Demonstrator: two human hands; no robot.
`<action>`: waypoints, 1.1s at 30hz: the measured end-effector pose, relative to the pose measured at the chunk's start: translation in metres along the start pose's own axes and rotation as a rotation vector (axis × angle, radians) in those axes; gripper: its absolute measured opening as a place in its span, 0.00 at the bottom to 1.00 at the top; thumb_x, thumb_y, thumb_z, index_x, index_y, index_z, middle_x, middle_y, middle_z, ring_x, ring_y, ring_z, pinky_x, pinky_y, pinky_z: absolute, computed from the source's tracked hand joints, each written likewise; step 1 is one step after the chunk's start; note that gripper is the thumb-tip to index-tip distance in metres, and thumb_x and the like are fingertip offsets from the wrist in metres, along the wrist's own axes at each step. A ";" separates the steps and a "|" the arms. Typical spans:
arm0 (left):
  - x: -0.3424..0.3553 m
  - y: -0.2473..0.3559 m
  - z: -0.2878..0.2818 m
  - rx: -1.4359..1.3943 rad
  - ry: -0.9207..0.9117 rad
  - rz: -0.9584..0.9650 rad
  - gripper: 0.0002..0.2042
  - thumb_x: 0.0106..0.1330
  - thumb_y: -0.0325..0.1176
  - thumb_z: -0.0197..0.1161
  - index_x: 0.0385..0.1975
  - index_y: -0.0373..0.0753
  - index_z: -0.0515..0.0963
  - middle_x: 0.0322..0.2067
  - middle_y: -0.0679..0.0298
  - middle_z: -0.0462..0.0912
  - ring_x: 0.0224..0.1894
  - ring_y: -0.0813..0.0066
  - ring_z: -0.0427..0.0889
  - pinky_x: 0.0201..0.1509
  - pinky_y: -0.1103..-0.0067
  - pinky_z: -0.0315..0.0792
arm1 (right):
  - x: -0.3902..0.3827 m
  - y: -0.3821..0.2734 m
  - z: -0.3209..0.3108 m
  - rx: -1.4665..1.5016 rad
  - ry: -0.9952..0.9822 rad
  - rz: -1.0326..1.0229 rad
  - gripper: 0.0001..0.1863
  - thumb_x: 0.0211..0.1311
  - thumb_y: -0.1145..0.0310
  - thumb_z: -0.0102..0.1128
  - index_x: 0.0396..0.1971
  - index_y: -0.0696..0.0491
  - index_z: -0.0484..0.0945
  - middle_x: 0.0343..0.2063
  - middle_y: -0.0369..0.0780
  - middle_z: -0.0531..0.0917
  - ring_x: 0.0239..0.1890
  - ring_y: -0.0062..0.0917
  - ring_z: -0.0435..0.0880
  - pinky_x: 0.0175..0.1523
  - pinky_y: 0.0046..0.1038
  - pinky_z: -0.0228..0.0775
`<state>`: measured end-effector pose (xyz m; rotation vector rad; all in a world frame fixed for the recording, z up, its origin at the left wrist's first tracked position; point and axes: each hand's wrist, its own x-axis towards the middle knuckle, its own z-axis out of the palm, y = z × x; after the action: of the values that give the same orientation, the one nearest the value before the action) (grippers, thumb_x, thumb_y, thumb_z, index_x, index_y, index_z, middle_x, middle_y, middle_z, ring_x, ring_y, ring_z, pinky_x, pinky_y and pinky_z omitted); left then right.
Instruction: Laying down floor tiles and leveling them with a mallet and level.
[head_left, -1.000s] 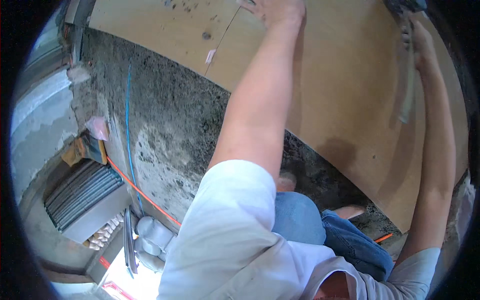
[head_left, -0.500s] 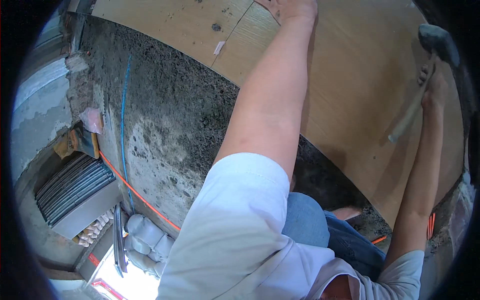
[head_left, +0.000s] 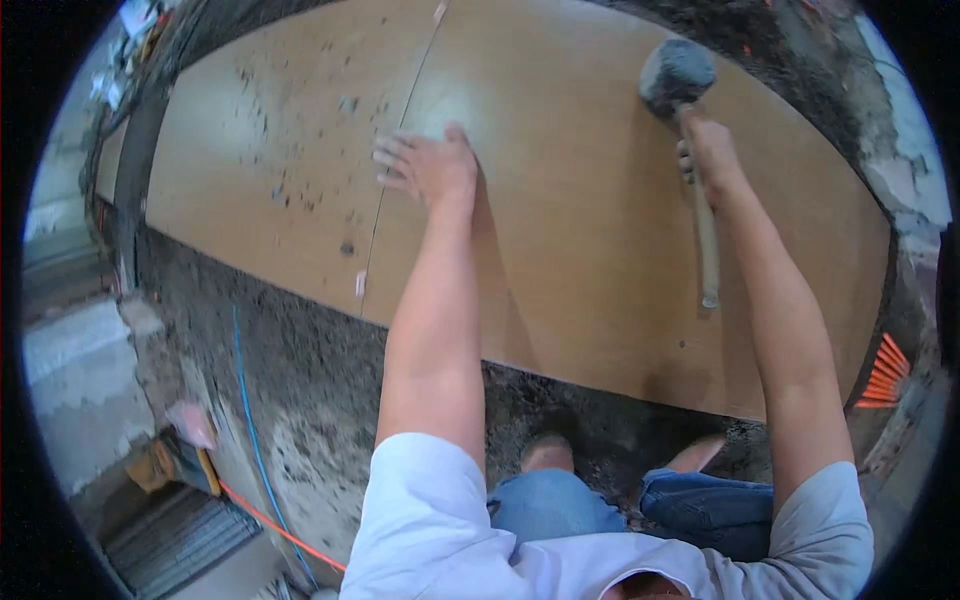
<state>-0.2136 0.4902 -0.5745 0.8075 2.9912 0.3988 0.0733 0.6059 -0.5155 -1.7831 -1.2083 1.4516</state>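
Two large tan tiles lie side by side: the left tile [head_left: 215, 180] is speckled with grey crumbs, and the right tile [head_left: 570, 250] is cleaner. My left hand [head_left: 432, 170] is spread with its fingers over the seam between them; whether the palm presses down is hard to tell. In my right hand [head_left: 712, 150] is a mallet [head_left: 708, 250], gripped high on its pale handle. Its thick grey head [head_left: 677, 75] sits above the right tile. A small pale clip [head_left: 361, 283] sits in the seam at the near edge, and another clip [head_left: 441, 10] at the far end.
Dark rough mortar [head_left: 290, 300] borders the tiles. Several orange wedges [head_left: 885, 375] lie at the right by a broken wall edge. A blue line [head_left: 250, 410] and an orange cord [head_left: 275, 522] run across the left floor. Stacked slabs [head_left: 180, 540] stand at lower left.
The view has shifted, showing more of both tiles. My left hand now reaches over the seam with fingers spread. The mallet stays in my right hand, its handle now more upright in view.
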 end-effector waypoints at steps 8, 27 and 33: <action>-0.137 0.119 0.028 -0.090 -0.297 1.011 0.40 0.66 0.58 0.44 0.68 0.30 0.50 0.70 0.47 0.46 0.73 0.50 0.41 0.73 0.56 0.36 | 0.003 -0.002 -0.009 -0.031 -0.087 -0.075 0.23 0.62 0.48 0.52 0.38 0.56 0.77 0.21 0.36 0.74 0.18 0.22 0.70 0.24 0.28 0.64; -0.137 0.128 0.043 0.030 -0.253 1.118 0.42 0.66 0.62 0.41 0.69 0.31 0.49 0.70 0.47 0.47 0.73 0.51 0.41 0.73 0.58 0.37 | -0.143 0.032 -0.236 -0.186 0.073 0.162 0.25 0.61 0.51 0.51 0.38 0.62 0.78 0.18 0.47 0.76 0.14 0.30 0.73 0.17 0.33 0.64; -0.131 0.118 0.040 0.119 -0.204 1.257 0.42 0.65 0.60 0.45 0.68 0.31 0.49 0.69 0.45 0.49 0.73 0.48 0.42 0.73 0.57 0.37 | -0.322 0.159 -0.304 0.402 0.278 -0.424 0.23 0.65 0.50 0.51 0.37 0.57 0.79 0.16 0.40 0.76 0.12 0.26 0.71 0.17 0.29 0.62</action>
<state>-0.0381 0.5330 -0.5900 2.4414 1.9464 0.0934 0.4055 0.2885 -0.4131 -1.3061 -0.9897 1.0673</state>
